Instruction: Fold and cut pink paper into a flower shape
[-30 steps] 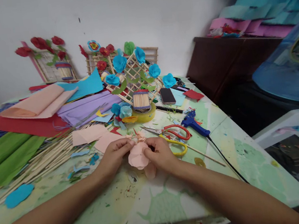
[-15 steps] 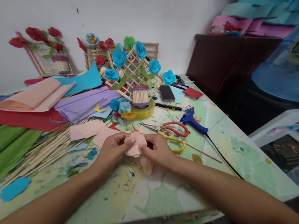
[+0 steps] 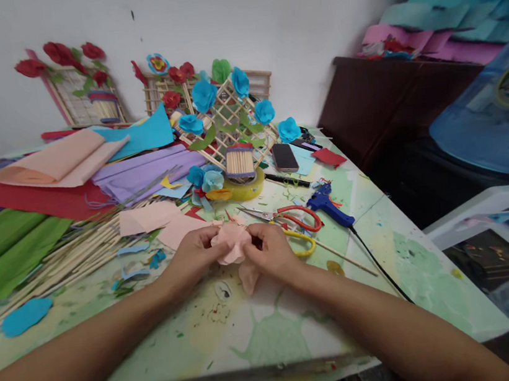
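Observation:
Between my two hands is a pale pink paper flower shape [image 3: 232, 243] with a wavy edge. My left hand [image 3: 199, 251] pinches its left side between thumb and fingers. On the right side, my right hand [image 3: 269, 251] grips the edge the same way. Another pale pink paper piece [image 3: 248, 277] hangs just below the right fingertips; whether it is joined to the flower I cannot tell. Pink paper sheets [image 3: 150, 218] lie behind my left hand. Scissors [image 3: 298, 219] with red and yellow handles rest right beside my right hand.
A blue glue gun [image 3: 329, 207] with a black cord lies to the right. Behind the hands stand a stick lattice [image 3: 227, 122] with blue paper flowers, yellow tape [image 3: 247, 189] and a phone [image 3: 284, 158]. Thin sticks [image 3: 80, 254] and coloured paper [image 3: 58, 160] cover the left side.
The pink flower shape has turned slightly in my fingers and its petals look more spread. My hands stay in nearly the same place, both still pinching it.

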### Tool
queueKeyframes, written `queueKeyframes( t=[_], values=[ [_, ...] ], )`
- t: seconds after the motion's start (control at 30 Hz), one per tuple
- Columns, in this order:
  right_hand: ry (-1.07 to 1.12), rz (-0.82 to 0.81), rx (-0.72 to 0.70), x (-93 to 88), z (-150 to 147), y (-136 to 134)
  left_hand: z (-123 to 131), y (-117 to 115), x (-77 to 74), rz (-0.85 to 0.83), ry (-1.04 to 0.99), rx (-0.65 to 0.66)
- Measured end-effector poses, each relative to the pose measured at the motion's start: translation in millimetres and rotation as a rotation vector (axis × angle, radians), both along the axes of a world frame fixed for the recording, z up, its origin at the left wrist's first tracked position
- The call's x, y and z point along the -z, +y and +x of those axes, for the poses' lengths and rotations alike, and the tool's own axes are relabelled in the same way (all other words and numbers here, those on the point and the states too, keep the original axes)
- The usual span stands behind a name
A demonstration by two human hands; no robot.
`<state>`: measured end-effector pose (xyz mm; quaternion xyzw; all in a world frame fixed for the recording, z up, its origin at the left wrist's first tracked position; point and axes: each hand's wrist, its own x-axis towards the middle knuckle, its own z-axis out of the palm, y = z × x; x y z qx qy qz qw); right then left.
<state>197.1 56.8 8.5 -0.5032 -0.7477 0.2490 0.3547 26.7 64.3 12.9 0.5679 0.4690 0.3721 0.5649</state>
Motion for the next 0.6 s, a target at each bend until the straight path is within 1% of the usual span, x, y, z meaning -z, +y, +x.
queueKeyframes(
  t=[0.1,0.17,0.2,0.27,0.33,0.47,0.53,0.6],
  values=[
    [-0.264,0.110,0.018,-16.2,10,5,-1,3,-8.1,-0.014,-0.017,-0.058],
    [-0.405,0.170,0.054,-24.8,18,10,-2,5,-14.6,-0.009,-0.018,-0.125],
    [-0.459,0.171,0.053,-27.4,21,12,-3,7,-16.9,0.001,-0.011,-0.156],
    [-0.550,0.142,0.006,-29.0,26,15,-4,10,-18.4,0.027,-0.012,-0.199],
    [-0.601,0.110,-0.094,-28.0,26,15,-6,13,-15.4,0.055,-0.034,-0.202],
    [-0.606,0.095,-0.296,-26.2,23,10,-10,17,-5.9,0.084,-0.041,-0.182],
    [-0.598,0.070,-0.337,-25.6,22,10,-10,16,-4.5,0.057,-0.076,-0.159],
    [-0.555,0.015,-0.302,-24.2,21,11,-9,15,-5.2,0.021,-0.173,-0.116]
  ],
)
